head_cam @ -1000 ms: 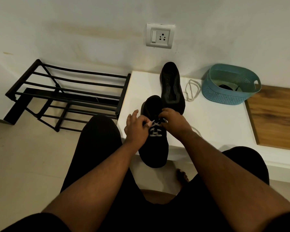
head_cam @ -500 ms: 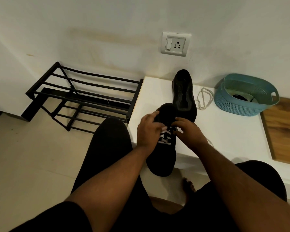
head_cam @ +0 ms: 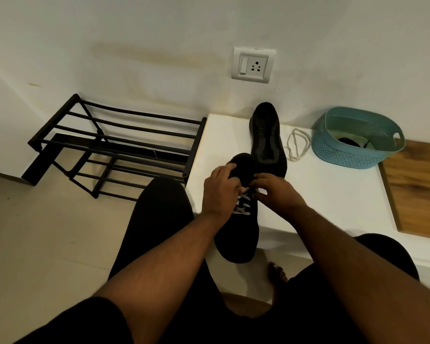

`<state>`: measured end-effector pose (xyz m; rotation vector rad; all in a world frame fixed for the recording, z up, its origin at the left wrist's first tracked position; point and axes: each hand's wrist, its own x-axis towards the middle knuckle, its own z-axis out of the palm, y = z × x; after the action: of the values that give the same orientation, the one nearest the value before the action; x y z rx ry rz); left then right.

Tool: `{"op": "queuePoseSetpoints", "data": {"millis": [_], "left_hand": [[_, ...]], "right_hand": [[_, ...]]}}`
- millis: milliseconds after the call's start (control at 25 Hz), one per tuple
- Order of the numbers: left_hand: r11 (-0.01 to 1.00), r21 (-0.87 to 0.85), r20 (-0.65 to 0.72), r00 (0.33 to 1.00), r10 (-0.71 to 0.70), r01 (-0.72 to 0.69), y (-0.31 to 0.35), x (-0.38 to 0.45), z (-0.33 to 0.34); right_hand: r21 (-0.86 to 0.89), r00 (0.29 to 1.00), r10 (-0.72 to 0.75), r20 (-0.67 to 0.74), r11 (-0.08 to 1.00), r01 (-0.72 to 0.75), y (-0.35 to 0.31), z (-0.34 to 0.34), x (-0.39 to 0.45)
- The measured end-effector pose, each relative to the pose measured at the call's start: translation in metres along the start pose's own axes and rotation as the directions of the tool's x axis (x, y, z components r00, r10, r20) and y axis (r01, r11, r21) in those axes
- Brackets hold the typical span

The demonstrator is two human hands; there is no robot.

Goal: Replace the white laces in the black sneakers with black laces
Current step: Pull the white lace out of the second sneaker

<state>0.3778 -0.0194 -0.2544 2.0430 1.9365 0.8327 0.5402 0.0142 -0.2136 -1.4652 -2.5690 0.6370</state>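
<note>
Far left of the grip we note a black metal shoe rack [head_cam: 114, 147] on the tiled floor [head_cam: 47, 232], against the white wall [head_cam: 159, 33].

Left hand [head_cam: 220, 192]: fingers curled over the collar and left side of the near black sneaker [head_cam: 238, 234], gripping it. This sneaker lies with its heel on the white ledge [head_cam: 333, 202] and its toe overhanging the ledge's front edge, toward us. Its white lace [head_cam: 242, 207] is threaded across the lower eyelets, just below both hands.

Right hand [head_cam: 276, 192]: fingertips bent down at the top of the lacing, touching the left hand's fingers. It appears to pinch the lace, but we cannot tell for certain; the fingertips hide the contact.

Just beyond the grip, the second black sneaker [head_cam: 268, 137] rests unlaced on the ledge, toe toward the wall, heel touching the held shoe. Above it, a wall socket [head_cam: 253, 65].

Right of the grip: a loose white lace [head_cam: 298, 145] coiled beside the second sneaker, then a teal perforated basket [head_cam: 353, 150] with a dark item inside, not identifiable. Farthest right, a wooden panel [head_cam: 417, 189].
</note>
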Motion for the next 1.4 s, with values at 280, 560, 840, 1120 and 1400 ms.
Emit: {"op": "queuePoseSetpoints", "data": {"millis": [280, 560, 840, 1120, 1400], "left_hand": [[0.358, -0.656, 0.071, 0.527, -0.847, 0.664, -0.012, 0.0, -0.011], [0.859, -0.381, 0.159, 0.939, -0.304, 0.343, -0.007, 0.004, -0.013], [0.811, -0.393, 0.194, 0.901, -0.387, 0.433, -0.016, 0.004, -0.023], [0.452, -0.759, 0.142, 0.797, -0.587, 0.468, -0.005, 0.007, -0.028], [0.268, -0.86, 0.046, 0.589, -0.807, 0.434, -0.023, 0.01, -0.046]], "right_hand": [[-0.007, 0.996, 0.009, 0.085, 1.0, -0.009, 0.001, -0.01, 0.007], [-0.009, 0.997, 0.026, 0.073, 1.0, -0.025, -0.003, -0.01, 0.003], [0.005, 0.997, 0.036, 0.067, 0.999, -0.036, -0.004, -0.011, 0.001], [-0.001, 0.998, 0.042, 0.054, 0.999, -0.042, -0.005, -0.007, 0.003], [-0.042, 0.991, 0.04, 0.13, 0.999, -0.035, -0.003, -0.015, 0.011]]}}
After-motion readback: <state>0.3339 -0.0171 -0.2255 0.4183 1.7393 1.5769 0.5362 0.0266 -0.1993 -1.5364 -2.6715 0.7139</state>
